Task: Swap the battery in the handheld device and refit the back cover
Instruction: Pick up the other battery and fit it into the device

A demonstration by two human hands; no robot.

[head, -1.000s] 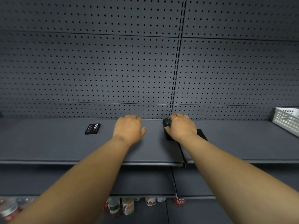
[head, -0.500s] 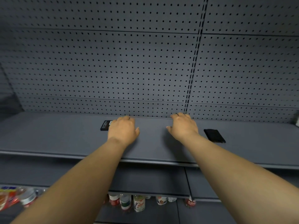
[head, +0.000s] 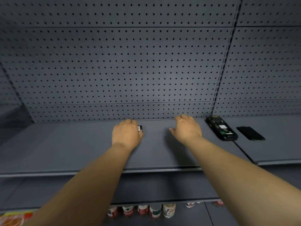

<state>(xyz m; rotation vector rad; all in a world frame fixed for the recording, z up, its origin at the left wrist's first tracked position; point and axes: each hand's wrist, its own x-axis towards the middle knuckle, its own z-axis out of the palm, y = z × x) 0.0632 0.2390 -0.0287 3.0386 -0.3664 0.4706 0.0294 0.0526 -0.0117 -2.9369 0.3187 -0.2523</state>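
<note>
On the grey shelf [head: 65, 152], my left hand [head: 126, 136] lies over a small black battery [head: 140, 128]. The fingers curl down on the battery and the thumb rests at its near edge, so only its right end with a white label shows. My right hand [head: 187, 129] hovers palm down over the shelf with its fingers apart, holding nothing. To its right the black handheld device [head: 221, 130] lies face down with its battery bay uncovered. The black back cover [head: 250, 133] lies flat further right, apart from the device.
A grey pegboard wall [head: 130, 70] rises right behind the shelf. A seam between shelf panels [head: 244, 152] runs just below the device. Several bottles and cans [head: 146, 211] stand on a lower shelf, with a red and yellow packet [head: 14, 219] at the bottom left.
The view has swung left, so the device and cover now sit at the right. My left hand has moved onto the battery, which lay beside it before. My right hand has let go of the device.
</note>
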